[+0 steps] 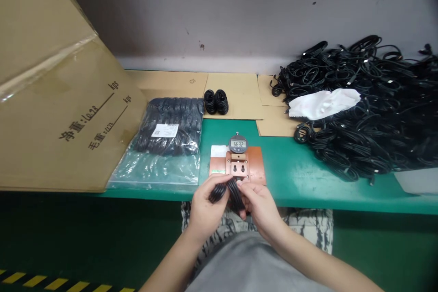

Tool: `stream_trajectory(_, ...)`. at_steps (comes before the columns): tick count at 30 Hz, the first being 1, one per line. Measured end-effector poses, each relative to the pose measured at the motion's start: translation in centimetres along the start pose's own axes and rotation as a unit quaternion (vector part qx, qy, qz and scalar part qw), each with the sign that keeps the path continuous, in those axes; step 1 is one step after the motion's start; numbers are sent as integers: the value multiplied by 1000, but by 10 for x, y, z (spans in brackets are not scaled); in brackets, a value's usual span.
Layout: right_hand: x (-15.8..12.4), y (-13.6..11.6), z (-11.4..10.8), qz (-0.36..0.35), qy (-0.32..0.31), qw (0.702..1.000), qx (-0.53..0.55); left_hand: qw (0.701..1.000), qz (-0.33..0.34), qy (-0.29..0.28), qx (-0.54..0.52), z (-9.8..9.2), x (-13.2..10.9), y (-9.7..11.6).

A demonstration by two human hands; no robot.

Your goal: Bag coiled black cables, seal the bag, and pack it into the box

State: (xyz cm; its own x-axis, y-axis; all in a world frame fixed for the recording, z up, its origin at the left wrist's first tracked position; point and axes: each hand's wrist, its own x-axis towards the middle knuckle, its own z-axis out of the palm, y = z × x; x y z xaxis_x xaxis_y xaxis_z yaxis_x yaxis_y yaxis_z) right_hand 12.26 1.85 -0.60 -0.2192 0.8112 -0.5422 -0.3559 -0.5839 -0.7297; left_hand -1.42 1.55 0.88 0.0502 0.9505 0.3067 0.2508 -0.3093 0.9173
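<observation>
Both hands grip a coiled black cable (235,195) at the near edge of the green table. My left hand (209,203) is closed round one side of the coil. On the other side, the fingers of my right hand (259,201) pinch the cable. The top of the coil meets the front of a copper-coloured gauge fixture (256,164); whether a cable end sits inside it I cannot tell. Above the fixture, a round digital dial gauge (237,144) reads about 6632, its decimal point unclear.
Left of the fixture lies a clear bag (167,146) of coiled cables, beside a large cardboard box (68,100). Two small coils (216,102) rest on cardboard sheets (236,86). A big heap of black cables (359,141) covers the right side, with a white cloth (323,104) on it.
</observation>
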Motion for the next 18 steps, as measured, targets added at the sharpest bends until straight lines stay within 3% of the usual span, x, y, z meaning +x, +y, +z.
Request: stream_trajectory(18, 1, 3, 0, -1, -1, 1000, 6, 1000, -3, -9, 8, -2, -2, -2)
